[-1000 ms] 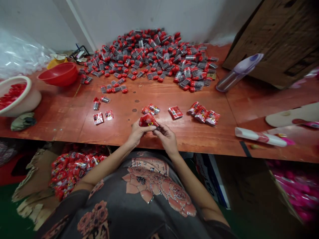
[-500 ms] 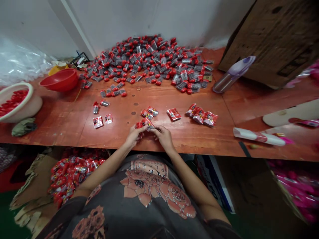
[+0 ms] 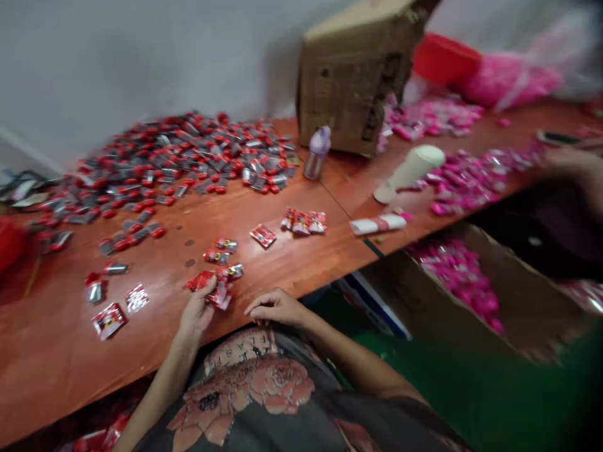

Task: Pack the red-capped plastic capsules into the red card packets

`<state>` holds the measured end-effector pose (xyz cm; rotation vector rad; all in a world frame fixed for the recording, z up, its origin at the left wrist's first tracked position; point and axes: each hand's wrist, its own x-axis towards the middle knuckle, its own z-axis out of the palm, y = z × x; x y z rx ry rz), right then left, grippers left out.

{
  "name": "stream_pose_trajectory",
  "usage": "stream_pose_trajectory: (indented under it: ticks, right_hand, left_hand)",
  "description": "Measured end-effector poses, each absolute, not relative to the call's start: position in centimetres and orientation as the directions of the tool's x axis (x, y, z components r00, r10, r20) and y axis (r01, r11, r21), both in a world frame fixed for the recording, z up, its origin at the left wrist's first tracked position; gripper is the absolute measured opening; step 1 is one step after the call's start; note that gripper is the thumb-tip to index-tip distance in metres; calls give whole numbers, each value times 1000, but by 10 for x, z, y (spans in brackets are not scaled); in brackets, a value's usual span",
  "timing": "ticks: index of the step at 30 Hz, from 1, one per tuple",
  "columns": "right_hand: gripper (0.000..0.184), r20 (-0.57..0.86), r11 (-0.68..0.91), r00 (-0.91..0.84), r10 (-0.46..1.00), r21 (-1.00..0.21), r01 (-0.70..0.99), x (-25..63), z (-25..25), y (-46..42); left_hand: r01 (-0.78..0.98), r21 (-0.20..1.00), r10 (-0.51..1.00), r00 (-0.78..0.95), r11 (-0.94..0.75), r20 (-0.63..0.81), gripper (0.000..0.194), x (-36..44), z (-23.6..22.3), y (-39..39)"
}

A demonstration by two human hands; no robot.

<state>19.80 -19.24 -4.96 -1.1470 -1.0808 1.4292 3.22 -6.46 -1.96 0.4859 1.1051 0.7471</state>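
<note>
My left hand (image 3: 200,306), thumb on top, is closed on red printed packets (image 3: 219,294) near the table's front edge. Their exact number is hard to tell. Just beyond them lie more small red packets with silvery parts (image 3: 219,250). To the right, my right hand (image 3: 279,307) hovers at the edge, fingers loosely bent and slightly apart, nothing visible in them. A flat red packet (image 3: 262,236) and a row of several red packets (image 3: 304,221) lie farther right. On the left are two flat packets (image 3: 109,321) and two small grey, red-capped containers (image 3: 95,289).
A big heap of red-capped containers (image 3: 174,160) lies against the wall. Right of it stand a purple-lidded bottle (image 3: 318,152) and a cardboard box (image 3: 348,81). Pink wrapped items (image 3: 464,182) cover the right side, near another person's arm (image 3: 577,169). A white roll (image 3: 378,224) lies between.
My view has swung right, bringing the pink items and another person's arm into sight. My right hand has come away from the packets, which stay in my left hand.
</note>
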Motion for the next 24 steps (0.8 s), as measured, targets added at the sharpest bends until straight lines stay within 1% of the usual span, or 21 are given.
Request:
stream_pose_trajectory:
  ticks: [1,2,3,5,6,8,10,12,14,16,18,20,21,23,24]
  right_hand:
    - [36,-183,-190,-56,981,-968,-164,206,-60,-208]
    - [38,-246,-240,18,969,-957,-161,215,-72,-225]
    - [39,-314,-294,135,940,-944,-149,223,-86,-242]
    - [41,-432,-403,358,828,-902,-156,239,-117,-276]
    - [42,-477,-452,440,761,-876,-169,245,-132,-292]
    - [38,-551,-546,531,644,-817,-186,255,-160,-317]
    - [30,-603,-621,565,564,-760,-192,260,-183,-332]
    - [33,-628,-659,566,534,-729,-187,263,-199,-336]
    - [37,-623,-663,563,543,-729,-168,265,-206,-331]
    - [34,-589,-637,549,593,-760,-129,269,-203,-323]
    - [26,-522,-574,505,688,-817,-63,273,-187,-315]
    - [17,-422,-470,406,811,-883,20,275,-161,-310]
    - [16,-367,-408,334,868,-911,59,276,-145,-309]
    - [16,-255,-274,152,955,-954,120,278,-113,-306]
    - [21,-198,-199,28,980,-973,112,280,-98,-302]
  left_hand:
    - [-271,676,728,243,686,-641,13,35,-21,-64]
    - [-251,669,714,235,700,-659,15,39,-22,-64]
    - [-236,665,706,231,708,-670,18,43,-24,-64]
    - [-202,660,690,229,724,-687,21,52,-26,-66]
    - [-187,658,684,232,729,-692,21,57,-27,-68]
    - [-160,665,683,236,729,-691,21,66,-25,-73]
    - [-145,690,702,244,709,-669,22,75,-19,-79]
    - [-135,719,726,250,682,-641,23,84,-11,-84]
    - [-137,742,749,242,656,-617,25,90,-3,-89]
    - [-151,758,768,228,635,-598,23,94,5,-95]
    - [-153,765,776,214,626,-593,19,93,11,-103]
    - [-134,760,770,185,636,-611,15,90,15,-112]
    - [-128,756,766,159,642,-623,15,88,15,-117]
    - [-141,751,764,102,646,-638,21,87,15,-125]
    - [-163,751,767,93,640,-634,25,87,14,-127]
